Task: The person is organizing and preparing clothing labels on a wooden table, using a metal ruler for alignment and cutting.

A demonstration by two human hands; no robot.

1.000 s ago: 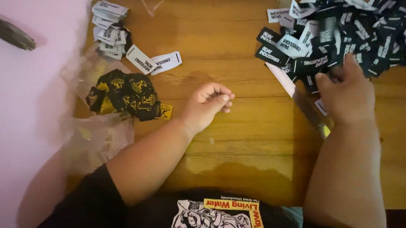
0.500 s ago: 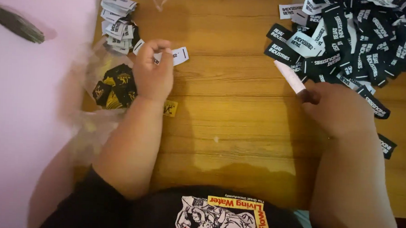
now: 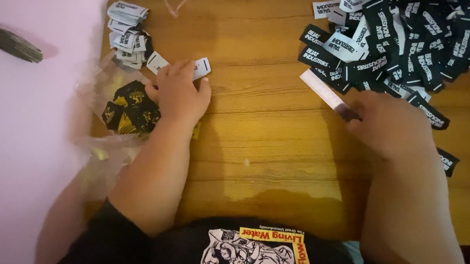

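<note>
1. The left hand point(image 3: 178, 92) lies palm down on the brown wooden counter point(image 3: 260, 149), fingers curled loosely over a small white woven label point(image 3: 202, 68) that pokes out past the fingertips; whether it pinches the label or only presses on it cannot be told.
2. A second small white label point(image 3: 156, 62) lies just beside that hand, on the side away from the person's body.
3. A stack of white folded labels point(image 3: 125, 35) sits near the far left corner of the counter, beyond the left hand.
4. A clear plastic bag holding black-and-yellow patches point(image 3: 127, 109) lies touching the left hand's outer side, at the counter's left edge.
5. The right hand point(image 3: 391, 125) rests on the counter well apart from the left hand, closed around the dark end of a long flat white strip point(image 3: 321, 89), which slants away from the hand.
6. A large heap of black woven labels with white print point(image 3: 408, 44) covers the counter's far right corner, just beyond the right hand; the strip's far end reaches its edge.
7. One black label point(image 3: 447, 161) lies apart from the heap, beside the right wrist.
8. A dark bristly object point(image 3: 11, 43) lies on the pink surface point(image 3: 28, 139) left of the counter.
</note>
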